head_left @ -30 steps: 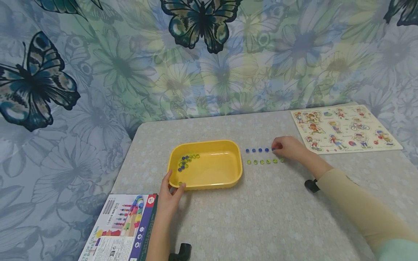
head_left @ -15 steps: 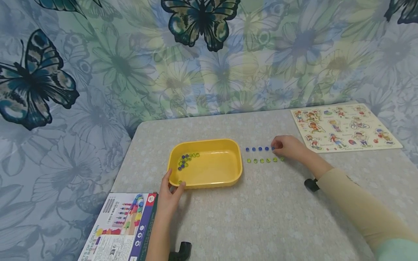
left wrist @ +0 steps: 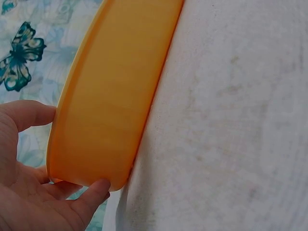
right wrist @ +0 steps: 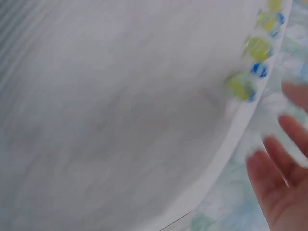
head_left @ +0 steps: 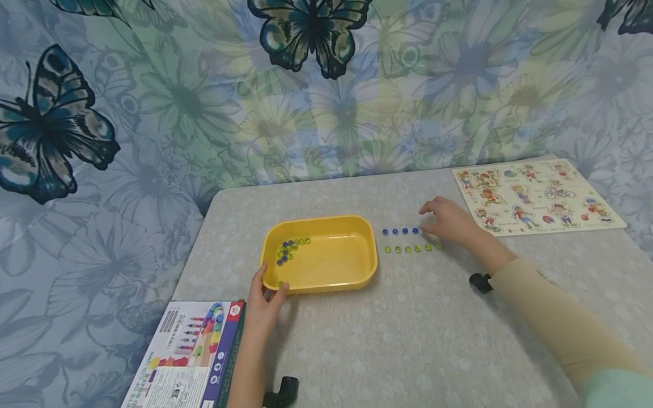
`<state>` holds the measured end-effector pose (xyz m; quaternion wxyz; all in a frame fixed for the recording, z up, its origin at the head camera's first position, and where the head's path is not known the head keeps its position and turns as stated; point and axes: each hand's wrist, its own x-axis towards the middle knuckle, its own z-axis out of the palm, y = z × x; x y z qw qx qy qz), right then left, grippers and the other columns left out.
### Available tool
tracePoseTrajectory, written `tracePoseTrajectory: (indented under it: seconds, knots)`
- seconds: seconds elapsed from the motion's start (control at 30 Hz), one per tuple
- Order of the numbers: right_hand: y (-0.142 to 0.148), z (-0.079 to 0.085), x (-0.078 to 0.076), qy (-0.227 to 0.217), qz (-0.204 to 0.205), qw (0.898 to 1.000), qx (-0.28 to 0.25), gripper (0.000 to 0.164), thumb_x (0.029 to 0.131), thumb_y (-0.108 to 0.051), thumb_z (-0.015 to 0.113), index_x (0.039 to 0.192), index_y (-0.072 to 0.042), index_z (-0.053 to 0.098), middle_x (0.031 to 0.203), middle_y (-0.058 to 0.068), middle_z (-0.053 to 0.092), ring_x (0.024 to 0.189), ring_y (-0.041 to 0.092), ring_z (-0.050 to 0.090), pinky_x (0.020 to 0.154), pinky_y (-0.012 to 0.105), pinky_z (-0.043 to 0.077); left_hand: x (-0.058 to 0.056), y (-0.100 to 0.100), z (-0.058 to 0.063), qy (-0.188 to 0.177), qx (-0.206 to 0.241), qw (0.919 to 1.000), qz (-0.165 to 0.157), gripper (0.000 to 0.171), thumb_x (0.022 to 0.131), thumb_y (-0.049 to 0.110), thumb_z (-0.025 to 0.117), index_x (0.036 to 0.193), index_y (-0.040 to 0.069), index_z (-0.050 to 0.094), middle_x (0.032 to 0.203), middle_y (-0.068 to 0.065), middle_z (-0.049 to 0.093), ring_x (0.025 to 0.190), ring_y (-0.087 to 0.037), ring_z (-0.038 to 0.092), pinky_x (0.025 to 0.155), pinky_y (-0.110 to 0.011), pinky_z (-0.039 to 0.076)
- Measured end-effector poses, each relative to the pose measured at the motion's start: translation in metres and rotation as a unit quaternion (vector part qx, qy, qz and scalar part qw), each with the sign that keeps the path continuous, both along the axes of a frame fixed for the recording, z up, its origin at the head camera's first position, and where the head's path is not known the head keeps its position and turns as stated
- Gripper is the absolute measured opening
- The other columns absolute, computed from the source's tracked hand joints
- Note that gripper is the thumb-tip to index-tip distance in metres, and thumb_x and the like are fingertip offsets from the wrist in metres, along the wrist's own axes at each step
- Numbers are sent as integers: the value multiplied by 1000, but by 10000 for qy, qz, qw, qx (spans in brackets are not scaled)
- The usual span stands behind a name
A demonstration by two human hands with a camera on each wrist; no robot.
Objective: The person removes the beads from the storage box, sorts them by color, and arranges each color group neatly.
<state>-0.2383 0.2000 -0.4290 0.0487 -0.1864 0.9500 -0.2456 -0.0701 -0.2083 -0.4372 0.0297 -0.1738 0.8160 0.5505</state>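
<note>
At its near left corner, the yellow tray (head_left: 336, 258) is gripped by my left hand (head_left: 264, 309), thumb on the near side and fingers along the left end. Small round blue and yellow-green glassy beads (head_left: 294, 247) lie in the tray's left part. Right of it run a row of blue beads (head_left: 405, 231) and, nearer me, a row of yellow-green beads (head_left: 408, 249). My right hand (head_left: 451, 222) hovers at the blue row's right end, thumb and fingers parted. Blurred in the right wrist view, its fingers (right wrist: 276, 166) show nothing between them; the hand hides the blue row's end in the head view.
A picture board (head_left: 541, 195) with cartoon children lies at the back right. A printed box (head_left: 189, 354) sits at the near left beside my left forearm. Behind the table (head_left: 388, 340) hangs a butterfly-patterned cloth (head_left: 347, 113).
My right thumb and fingers have parted from the bead at the blue row's right end, and the hand has risen slightly. My left hand stays on the tray.
</note>
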Motion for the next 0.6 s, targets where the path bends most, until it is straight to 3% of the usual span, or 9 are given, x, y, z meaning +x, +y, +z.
tracePoseTrajectory:
  seconds: [0.13,0.27,0.4,0.6]
  knots:
    - [-28,15,7,675,44,9975,-199,37,86,-21,66,118,-4,59,118,15,53,111,36,48,93,51,41,0,-1,-1,23,30,10000,7,72,90,30,62,148,33,19,154,0,19,136,-24,30,104,-41,36]
    - [-67,32,21,835,515,9920,-800,31,87,-17,64,116,-6,60,113,10,56,103,28,53,85,42,48,0,-2,-3,179,34,9998,-63,71,90,31,61,148,30,19,153,-1,20,135,-25,31,104,-40,36]
    - [-105,39,36,646,1111,9844,-1198,27,88,-15,64,114,-7,61,108,8,59,94,20,56,77,33,52,0,-2,-4,218,16,9997,-111,72,90,33,61,148,29,19,153,-1,20,136,-25,30,105,-40,35]
    - [-156,36,46,-146,1656,9784,-1227,31,88,-17,65,117,-8,60,109,5,60,93,16,58,74,23,52,-2,-2,-3,150,-9,9998,-121,72,90,33,61,148,29,19,153,-1,19,136,-25,29,105,-40,34]
